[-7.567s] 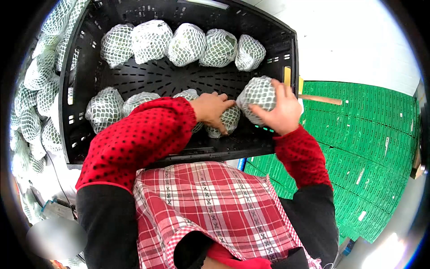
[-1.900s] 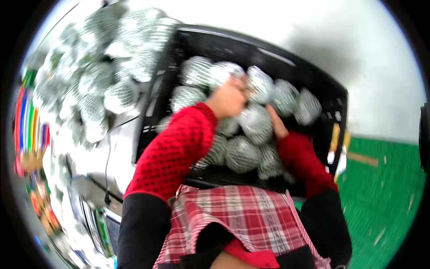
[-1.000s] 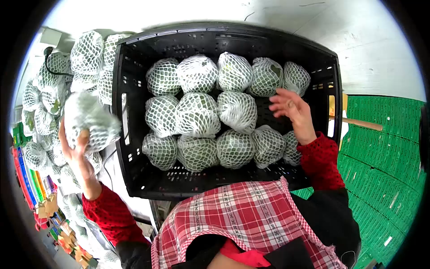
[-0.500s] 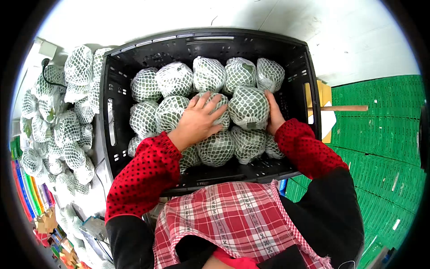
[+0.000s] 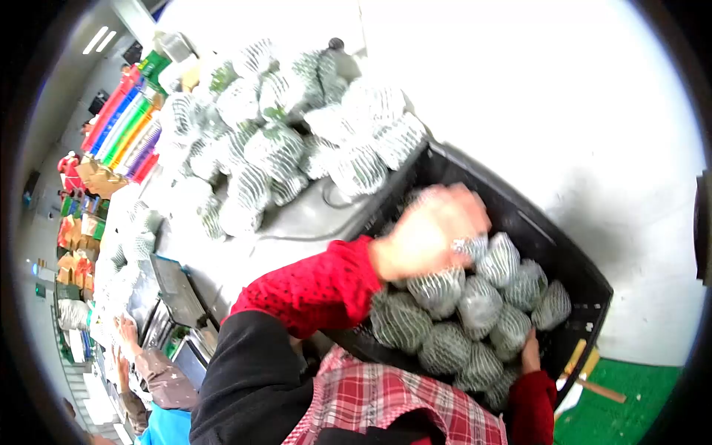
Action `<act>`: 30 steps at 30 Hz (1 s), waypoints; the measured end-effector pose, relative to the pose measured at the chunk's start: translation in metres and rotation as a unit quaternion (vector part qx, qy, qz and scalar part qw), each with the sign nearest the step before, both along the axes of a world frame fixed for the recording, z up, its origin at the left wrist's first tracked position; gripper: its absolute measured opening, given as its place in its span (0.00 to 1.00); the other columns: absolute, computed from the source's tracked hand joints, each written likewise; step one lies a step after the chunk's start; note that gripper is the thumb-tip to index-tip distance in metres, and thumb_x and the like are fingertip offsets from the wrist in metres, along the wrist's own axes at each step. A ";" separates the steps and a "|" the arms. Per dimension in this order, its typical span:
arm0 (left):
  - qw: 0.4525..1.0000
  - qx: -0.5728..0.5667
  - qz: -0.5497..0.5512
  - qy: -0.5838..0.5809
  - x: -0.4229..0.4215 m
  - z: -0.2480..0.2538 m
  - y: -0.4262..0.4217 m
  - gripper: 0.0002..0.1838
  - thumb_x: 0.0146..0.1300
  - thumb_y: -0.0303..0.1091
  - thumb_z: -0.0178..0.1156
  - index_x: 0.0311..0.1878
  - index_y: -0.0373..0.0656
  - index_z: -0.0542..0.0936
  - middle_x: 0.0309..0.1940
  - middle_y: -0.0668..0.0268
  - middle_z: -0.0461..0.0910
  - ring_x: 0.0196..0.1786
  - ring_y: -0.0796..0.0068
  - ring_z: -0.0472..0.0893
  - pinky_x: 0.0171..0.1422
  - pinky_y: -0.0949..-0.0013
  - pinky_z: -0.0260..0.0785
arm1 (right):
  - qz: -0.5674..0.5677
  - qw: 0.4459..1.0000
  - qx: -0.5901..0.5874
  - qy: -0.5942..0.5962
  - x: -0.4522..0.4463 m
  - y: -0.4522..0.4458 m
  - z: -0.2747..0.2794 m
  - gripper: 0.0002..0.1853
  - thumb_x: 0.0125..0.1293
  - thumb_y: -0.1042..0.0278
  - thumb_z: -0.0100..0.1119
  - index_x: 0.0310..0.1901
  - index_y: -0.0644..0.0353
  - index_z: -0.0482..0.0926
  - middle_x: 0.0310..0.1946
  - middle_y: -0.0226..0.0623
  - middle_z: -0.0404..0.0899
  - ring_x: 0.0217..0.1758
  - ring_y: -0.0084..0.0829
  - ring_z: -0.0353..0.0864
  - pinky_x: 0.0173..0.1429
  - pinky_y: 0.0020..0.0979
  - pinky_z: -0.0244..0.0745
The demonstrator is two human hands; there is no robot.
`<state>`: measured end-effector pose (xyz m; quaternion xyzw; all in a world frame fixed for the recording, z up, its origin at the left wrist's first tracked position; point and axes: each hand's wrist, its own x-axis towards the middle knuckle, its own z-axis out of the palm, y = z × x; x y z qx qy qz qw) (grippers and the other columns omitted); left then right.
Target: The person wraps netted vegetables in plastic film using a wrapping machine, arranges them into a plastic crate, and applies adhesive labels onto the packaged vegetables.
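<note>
My left hand (image 5: 437, 231) is over the left part of a black plastic crate (image 5: 552, 239), smeared by motion, so its fingers are unclear. Beneath and beside it lie rounded green pieces of produce in white foam netting (image 5: 480, 305), packed in rows; their exact kind is hidden by the nets. At the crate's right end, my right hand (image 5: 530, 351) rests with straight fingers against the side of a netted piece (image 5: 510, 331), open and not wrapped around it. Its lower part is hidden by the red sleeve.
More netted produce (image 5: 274, 148) is heaped on the metal table (image 5: 293, 252) left of the crate. A dark device (image 5: 178, 289) stands nearer me. Coloured crates (image 5: 126, 133) are stacked far left. Another person's hand (image 5: 127, 334) shows lower left. Green crates (image 5: 630, 408) sit lower right.
The view has swung left and tilted, so the crate appears lower right. My left hand has moved from the middle pieces toward the crate's left end. My right hand stays at the right end.
</note>
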<state>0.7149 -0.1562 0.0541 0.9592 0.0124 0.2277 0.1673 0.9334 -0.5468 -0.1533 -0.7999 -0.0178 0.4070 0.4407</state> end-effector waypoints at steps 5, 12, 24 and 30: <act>0.836 -0.013 0.531 -0.135 -0.065 -0.010 0.219 0.53 0.49 0.51 0.74 0.70 0.32 0.58 0.68 0.43 0.63 0.67 0.43 0.67 0.71 0.51 0.61 | 0.013 0.998 0.030 -0.057 -0.029 0.034 0.049 0.42 0.74 0.36 0.38 0.70 0.72 0.60 0.68 0.51 0.66 0.68 0.45 0.69 0.68 0.38 0.62; 0.868 0.178 0.440 0.144 -0.074 0.067 0.339 0.65 0.34 0.49 0.80 0.77 0.48 0.53 0.75 0.48 0.54 0.77 0.44 0.51 0.78 0.45 0.49 | 0.357 0.749 -0.087 -0.551 0.076 -0.090 -0.194 0.30 0.75 0.55 0.50 0.71 0.65 0.61 0.59 0.55 0.75 0.53 0.43 0.80 0.55 0.38 0.75; 0.796 0.300 0.525 0.041 -0.190 -0.001 0.389 0.45 0.48 0.62 0.72 0.66 0.46 0.73 0.63 0.55 0.72 0.63 0.51 0.71 0.67 0.50 0.64 | -0.137 0.977 0.083 -0.140 -0.007 -0.004 0.116 0.32 0.75 0.41 0.43 0.53 0.68 0.77 0.32 0.35 0.81 0.30 0.21 0.78 0.35 0.23 0.71; 0.740 0.188 0.597 0.249 -0.112 0.059 0.355 0.69 0.39 0.77 0.67 0.66 0.18 0.61 0.64 0.35 0.67 0.72 0.47 0.61 0.73 0.60 0.59 | -0.098 0.976 0.069 -0.181 0.003 0.003 0.109 0.30 0.74 0.42 0.45 0.53 0.66 0.78 0.32 0.37 0.81 0.29 0.22 0.78 0.34 0.24 0.71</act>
